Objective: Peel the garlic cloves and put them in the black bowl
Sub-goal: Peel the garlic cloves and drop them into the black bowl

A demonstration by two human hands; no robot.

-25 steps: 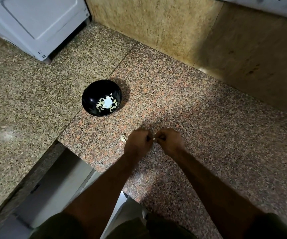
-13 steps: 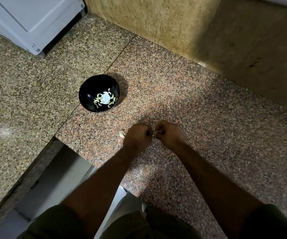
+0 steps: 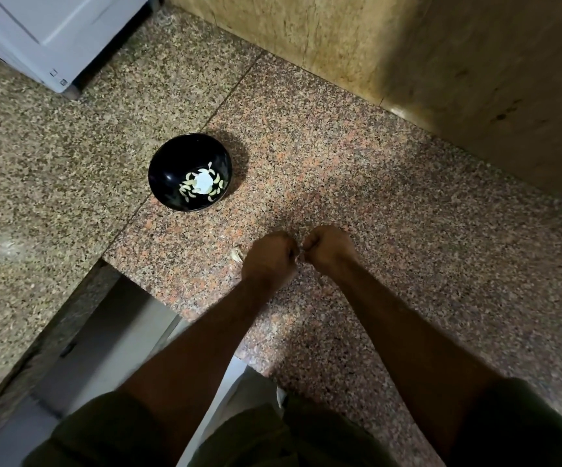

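Speckled granite, pinkish under my arms and greyer to the left, makes up the counter point(image 3: 357, 170) I am bent over in the head view. My left hand point(image 3: 269, 256) and right hand point(image 3: 328, 246) are knuckle to knuckle just above it, both with fingers curled in tight, pinching a small pale garlic clove point(image 3: 301, 251) between them; only a sliver of it shows at the gap, so I cannot tell how much skin is on it. A scrap of pale garlic skin point(image 3: 237, 255) lies on the stone just beside my left hand. The black bowl point(image 3: 171, 170) sits well apart, up and to the left, with a scatter of peeled cloves point(image 3: 217, 188) in its bottom. A white appliance point(image 3: 53, 32) stands at the far left corner, and a tan stone wall point(image 3: 340, 38) runs along the back.
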